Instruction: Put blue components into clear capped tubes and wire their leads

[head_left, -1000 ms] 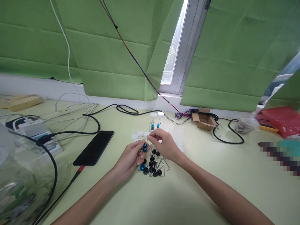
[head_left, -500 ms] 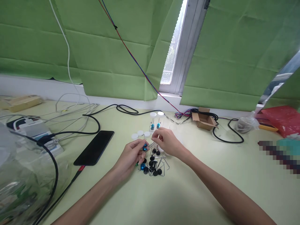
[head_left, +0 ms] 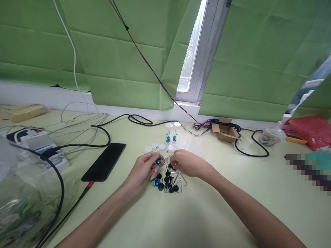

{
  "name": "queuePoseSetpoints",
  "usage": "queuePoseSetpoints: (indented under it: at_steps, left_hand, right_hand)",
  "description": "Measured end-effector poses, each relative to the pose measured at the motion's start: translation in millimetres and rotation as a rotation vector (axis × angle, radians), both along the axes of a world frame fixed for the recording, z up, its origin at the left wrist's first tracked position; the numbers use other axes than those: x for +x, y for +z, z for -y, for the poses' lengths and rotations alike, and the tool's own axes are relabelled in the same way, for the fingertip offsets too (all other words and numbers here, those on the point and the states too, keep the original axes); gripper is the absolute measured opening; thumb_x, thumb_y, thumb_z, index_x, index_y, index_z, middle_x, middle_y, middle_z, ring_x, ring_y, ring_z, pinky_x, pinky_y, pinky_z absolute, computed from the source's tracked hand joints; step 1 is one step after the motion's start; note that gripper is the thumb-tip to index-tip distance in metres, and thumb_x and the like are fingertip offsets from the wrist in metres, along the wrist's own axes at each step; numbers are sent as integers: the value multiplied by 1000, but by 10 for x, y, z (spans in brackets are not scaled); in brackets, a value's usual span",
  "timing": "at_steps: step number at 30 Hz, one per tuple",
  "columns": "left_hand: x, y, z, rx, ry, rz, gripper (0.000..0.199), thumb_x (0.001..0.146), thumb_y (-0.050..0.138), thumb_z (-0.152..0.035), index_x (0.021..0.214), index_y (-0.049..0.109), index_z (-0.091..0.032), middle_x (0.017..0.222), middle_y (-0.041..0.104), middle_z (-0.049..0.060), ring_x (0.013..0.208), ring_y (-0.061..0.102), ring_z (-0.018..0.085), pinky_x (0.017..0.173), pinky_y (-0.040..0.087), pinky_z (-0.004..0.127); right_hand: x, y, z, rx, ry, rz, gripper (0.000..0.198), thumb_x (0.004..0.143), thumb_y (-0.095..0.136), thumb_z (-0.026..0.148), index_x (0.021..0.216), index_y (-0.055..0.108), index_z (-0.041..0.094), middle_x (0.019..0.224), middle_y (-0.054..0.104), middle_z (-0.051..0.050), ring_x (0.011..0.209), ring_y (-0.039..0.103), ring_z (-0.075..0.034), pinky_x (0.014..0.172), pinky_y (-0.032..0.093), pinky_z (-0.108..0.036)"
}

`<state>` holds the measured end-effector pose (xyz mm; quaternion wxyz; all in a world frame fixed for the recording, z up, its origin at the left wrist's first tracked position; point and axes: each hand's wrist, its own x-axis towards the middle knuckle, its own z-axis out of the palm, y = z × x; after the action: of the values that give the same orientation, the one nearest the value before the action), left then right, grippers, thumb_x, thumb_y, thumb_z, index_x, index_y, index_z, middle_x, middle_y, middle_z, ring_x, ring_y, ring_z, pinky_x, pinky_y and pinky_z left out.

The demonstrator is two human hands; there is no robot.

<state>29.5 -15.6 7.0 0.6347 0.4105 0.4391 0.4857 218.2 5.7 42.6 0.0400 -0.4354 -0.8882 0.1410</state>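
My left hand (head_left: 145, 168) pinches a small shiny blue metal part (head_left: 158, 159) between thumb and fingertips. Thin silvery rods (head_left: 167, 159) show between the two hands. My right hand (head_left: 190, 162) has its fingers curled at the rods' right end; what they grip is hidden. Below the hands lies a pile of black round-headed knobs (head_left: 171, 189) with bent metal rods (head_left: 181, 186). Another blue part (head_left: 157, 183) sits at the pile's left side. Two clear containers with white lids (head_left: 177, 124) stand beyond, each with a blue piece inside.
Loose white caps (head_left: 161, 147) lie just behind my left hand. A black phone (head_left: 104, 162) on a cable is to the left, near a clear plastic bag (head_left: 23, 206). An open cardboard box (head_left: 226, 132) and black cable stand at the back right.
My right hand has come down and slightly right, its fingers now curled lower by the rods. My left hand stays nearly in place with the blue part.
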Motion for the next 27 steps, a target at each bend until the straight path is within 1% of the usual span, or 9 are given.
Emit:
queuePoseSetpoints:
  at_steps: [3, 6, 10, 13, 17, 21, 24, 27]
  left_hand:
    - [1, -1, -8, 4, 3, -4, 31, 79, 73, -43, 82, 67, -13, 77, 62, 3, 41, 38, 1, 36, 26, 15]
    - [4, 1, -11, 6, 2, -1, 32, 77, 75, -43, 81, 66, -12, 77, 63, 4, 40, 38, 1, 36, 25, 16]
    - [10, 17, -7, -1, 9, 0, 34, 74, 77, -44, 80, 66, -12, 74, 63, 3, 38, 36, 1, 36, 24, 17]
    - [10, 30, -4, -4, 5, -8, 35, 75, 76, -46, 80, 66, -13, 74, 63, 3, 38, 36, 0, 37, 23, 17]
    - [6, 31, -3, -4, 1, -18, 36, 76, 75, -47, 80, 66, -12, 73, 63, 3, 38, 34, 0, 37, 21, 17]
    - [3, 23, 0, -9, -6, -12, 36, 75, 76, -47, 80, 66, -12, 74, 64, 4, 38, 33, 0, 37, 21, 17]
    - [4, 25, 4, -15, -4, -12, 36, 75, 76, -46, 80, 66, -12, 75, 65, 4, 38, 33, 0, 37, 21, 17]
    - [9, 31, 6, -15, -2, -15, 35, 75, 75, -46, 79, 66, -12, 74, 65, 4, 38, 34, 0, 38, 22, 17]
  right_hand:
    - [-20, -2, 30, 16, 38, 98, 27, 66, 52, -8, 57, 45, 17, 61, 44, 2, 54, 32, -9, 50, 21, -25]
    - [-47, -4, 58, 36, 40, 171, 27, 63, 51, -9, 57, 47, 17, 60, 45, 2, 50, 33, -9, 48, 20, -25]
    - [-74, -13, 86, 75, 34, 245, 25, 67, 52, -8, 62, 53, 16, 66, 52, 0, 52, 41, -9, 47, 24, -24]
    - [-89, -26, 101, 120, 45, 291, 24, 71, 51, -8, 65, 57, 15, 69, 56, -3, 53, 47, -11, 47, 25, -25]
    - [-107, -47, 113, 151, 65, 341, 25, 73, 51, -8, 70, 62, 14, 70, 60, -5, 54, 53, -13, 47, 25, -26]
    - [-128, -54, 125, 154, 68, 364, 26, 76, 51, -8, 74, 65, 14, 74, 64, -7, 57, 59, -15, 48, 29, -25]
    - [-148, -40, 149, 146, 44, 369, 24, 80, 51, -6, 75, 65, 14, 77, 66, -8, 60, 62, -17, 50, 32, -25]
    - [-170, -23, 181, 147, 29, 375, 24, 82, 52, -4, 75, 65, 14, 79, 67, -8, 62, 65, -18, 50, 33, -25]
